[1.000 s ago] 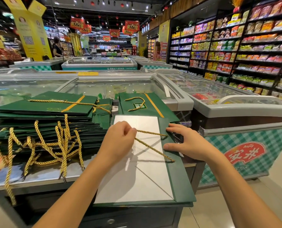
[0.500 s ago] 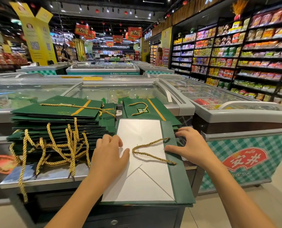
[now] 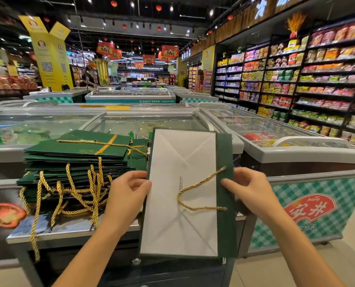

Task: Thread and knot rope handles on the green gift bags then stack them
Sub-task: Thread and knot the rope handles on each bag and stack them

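A stack of green bags sits on the left of the desk, gold ropes dangling over its front. Just beside it, the left hand grips the left edge of a flat bag, white side up. A rope loops from its green right strip, whose edge the right hand pinches.
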Demonstrator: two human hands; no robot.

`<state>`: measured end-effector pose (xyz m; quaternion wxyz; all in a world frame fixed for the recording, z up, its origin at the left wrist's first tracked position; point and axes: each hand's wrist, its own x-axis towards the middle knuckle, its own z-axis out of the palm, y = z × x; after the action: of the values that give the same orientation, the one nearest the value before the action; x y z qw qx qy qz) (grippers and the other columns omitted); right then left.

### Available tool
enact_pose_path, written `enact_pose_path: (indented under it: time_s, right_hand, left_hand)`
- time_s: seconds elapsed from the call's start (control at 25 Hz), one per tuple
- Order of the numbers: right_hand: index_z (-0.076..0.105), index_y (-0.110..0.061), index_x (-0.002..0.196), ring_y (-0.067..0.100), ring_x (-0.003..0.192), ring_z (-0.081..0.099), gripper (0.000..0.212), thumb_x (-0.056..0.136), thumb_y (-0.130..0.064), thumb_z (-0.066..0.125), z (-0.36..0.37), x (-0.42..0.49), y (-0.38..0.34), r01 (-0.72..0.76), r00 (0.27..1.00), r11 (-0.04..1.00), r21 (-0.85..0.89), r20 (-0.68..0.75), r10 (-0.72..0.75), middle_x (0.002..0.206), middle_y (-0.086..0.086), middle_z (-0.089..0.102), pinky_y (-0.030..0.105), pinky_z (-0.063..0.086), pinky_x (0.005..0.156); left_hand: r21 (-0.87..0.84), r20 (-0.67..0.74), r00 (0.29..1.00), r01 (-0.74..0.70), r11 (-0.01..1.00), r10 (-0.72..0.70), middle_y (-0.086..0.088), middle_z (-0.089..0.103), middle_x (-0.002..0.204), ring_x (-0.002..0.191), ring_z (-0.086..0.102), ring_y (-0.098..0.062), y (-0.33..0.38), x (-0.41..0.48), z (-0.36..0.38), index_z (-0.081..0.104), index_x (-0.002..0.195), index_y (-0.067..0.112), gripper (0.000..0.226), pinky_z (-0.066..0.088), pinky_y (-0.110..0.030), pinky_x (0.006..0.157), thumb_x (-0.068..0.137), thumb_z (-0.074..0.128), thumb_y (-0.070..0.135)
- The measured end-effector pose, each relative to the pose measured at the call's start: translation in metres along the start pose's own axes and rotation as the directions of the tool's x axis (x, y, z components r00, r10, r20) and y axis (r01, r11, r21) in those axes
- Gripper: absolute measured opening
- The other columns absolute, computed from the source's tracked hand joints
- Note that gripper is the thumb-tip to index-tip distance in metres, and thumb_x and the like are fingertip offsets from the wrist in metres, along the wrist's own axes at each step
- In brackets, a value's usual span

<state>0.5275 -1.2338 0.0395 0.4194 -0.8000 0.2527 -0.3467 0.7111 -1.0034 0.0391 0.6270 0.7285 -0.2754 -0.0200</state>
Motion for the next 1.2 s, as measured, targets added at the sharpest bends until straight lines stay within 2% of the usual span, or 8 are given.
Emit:
enact_pose_path:
  time_s: [0.28,0.44,0.6,0.68,0.8,1.0,1.08,1.2]
  right_hand:
    - [0.071,-0.013,0.096,0.010,0.056,0.060,0.016,0.099,-0.027,0.063,-0.029,0.012,-0.074,0.102,0.981,0.906,0.411,-0.191,-0.024,0.066,0.002,0.067,0.022,0.048,0.050]
    - [0.066,-0.010,0.083,0.020,0.057,0.057,0.036,0.106,-0.028,0.045,-0.038,0.031,-0.097,0.055,0.986,0.755,0.653,-0.156,0.064,0.070,0.010,0.064,0.028,0.046,0.051]
    - [0.065,-0.008,0.109,0.019,0.069,0.062,0.035,0.100,-0.039,0.051,-0.046,0.057,-0.093,-0.091,0.996,0.655,0.750,0.054,0.077,0.095,0.010,0.068,0.032,0.052,0.062]
    - [0.069,-0.008,0.114,0.018,0.080,0.068,0.031,0.089,-0.026,0.065,-0.045,0.075,-0.082,-0.155,0.987,0.686,0.711,0.148,0.069,0.102,0.009,0.072,0.031,0.058,0.072]
    - [0.067,-0.004,0.123,0.020,0.084,0.072,0.033,0.090,0.001,0.067,-0.031,0.109,-0.059,-0.191,0.980,0.787,0.586,0.165,0.115,0.106,0.014,0.075,0.027,0.062,0.069]
    - [0.072,-0.003,0.116,0.021,0.086,0.073,0.028,0.089,-0.006,0.076,0.006,0.164,-0.014,-0.141,0.990,0.965,0.220,0.040,0.136,0.102,0.014,0.076,0.031,0.062,0.082]
    - [0.073,-0.006,0.117,0.020,0.093,0.072,0.028,0.090,-0.011,0.076,0.019,0.182,0.001,-0.116,0.993,0.991,0.066,0.021,0.114,0.105,0.013,0.076,0.034,0.060,0.089]
    - [0.074,-0.008,0.118,0.017,0.098,0.069,0.027,0.092,-0.016,0.074,0.032,0.196,0.022,-0.080,0.995,0.986,-0.146,0.042,0.087,0.111,0.010,0.076,0.031,0.053,0.093]
  left_hand:
    - [-0.252,-0.040,0.997,-0.076,0.965,0.068,0.005,0.074,0.076,0.064,0.063,-0.008,0.064,0.030,-0.003,0.075,0.095,0.021,0.007,0.053,-0.019,0.056,0.091,0.071,0.016]
    - [-0.330,0.005,0.992,-0.117,0.937,0.126,-0.002,0.074,0.079,0.065,0.067,-0.012,0.094,0.047,-0.008,0.073,0.095,0.015,0.010,0.058,-0.024,0.060,0.096,0.064,0.011]
    - [-0.399,0.086,0.996,0.027,0.917,0.007,-0.006,0.075,0.092,0.076,0.071,-0.015,0.105,0.074,-0.006,0.072,0.098,0.010,0.018,0.060,-0.031,0.072,0.100,0.054,0.009]
    - [-0.331,0.184,0.982,0.099,0.938,-0.039,-0.006,0.073,0.102,0.091,0.071,-0.020,0.102,0.092,-0.001,0.072,0.104,0.011,0.014,0.059,-0.037,0.084,0.097,0.061,0.017]
    - [-0.023,0.305,0.951,0.050,0.998,-0.041,-0.006,0.063,0.125,0.115,0.062,-0.018,0.086,0.121,0.015,0.062,0.131,0.014,0.047,0.050,-0.030,0.093,0.087,0.077,0.017]
    - [0.353,0.327,0.942,-0.042,0.935,-0.081,-0.009,0.054,0.140,0.128,0.049,-0.021,0.064,0.161,0.047,0.055,0.139,0.013,0.057,0.040,-0.032,0.100,0.087,0.076,0.023]
    - [0.446,0.330,0.937,-0.051,0.893,-0.111,-0.008,0.052,0.144,0.133,0.048,-0.024,0.053,0.172,0.061,0.052,0.141,0.010,0.058,0.040,-0.033,0.104,0.089,0.074,0.024]
    - [0.589,0.330,0.926,-0.052,0.807,-0.181,-0.010,0.054,0.138,0.123,0.054,-0.025,0.035,0.183,0.076,0.055,0.132,0.007,0.048,0.043,-0.030,0.093,0.090,0.071,0.026]
